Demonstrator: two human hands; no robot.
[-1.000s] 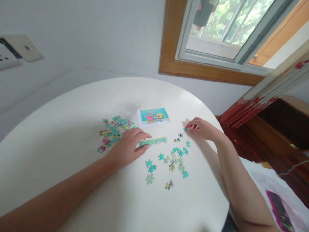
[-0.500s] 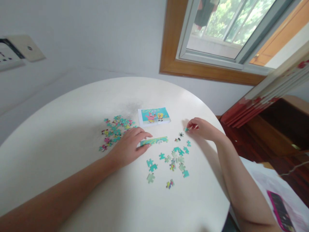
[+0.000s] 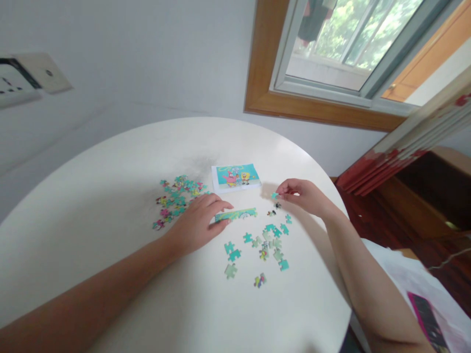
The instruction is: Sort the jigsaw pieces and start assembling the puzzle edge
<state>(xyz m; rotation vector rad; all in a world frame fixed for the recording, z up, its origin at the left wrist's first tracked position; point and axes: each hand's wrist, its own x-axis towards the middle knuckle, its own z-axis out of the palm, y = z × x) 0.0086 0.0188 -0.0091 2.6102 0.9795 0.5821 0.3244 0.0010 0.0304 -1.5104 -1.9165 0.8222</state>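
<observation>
A teal jigsaw puzzle piece [image 3: 274, 195] is pinched between the thumb and fingertips of my right hand [image 3: 297, 192], just above the table. My left hand [image 3: 200, 219] rests on the table, thumb and fingers apart around the left end of a joined puzzle strip [image 3: 243, 214]. Whether those fingertips press on the strip is hard to tell. Behind the strip lies the picture card [image 3: 238, 176] with a pink and a yellow cartoon figure. Two dark-patterned pieces lie below my right hand, one a puzzle piece [image 3: 271, 213] with red and yellow bits.
A heap of mixed puzzle pieces [image 3: 178, 193] lies beyond my left hand. Several teal and pale green loose pieces [image 3: 276, 242] are spread nearer me on the round white table [image 3: 147, 304]. At the lower right, a pink-edged phone [image 3: 427, 318] lies beside the table.
My right hand has moved left with the teal puzzle piece, toward the strip's right end. My left hand has stayed in place by the strip.
</observation>
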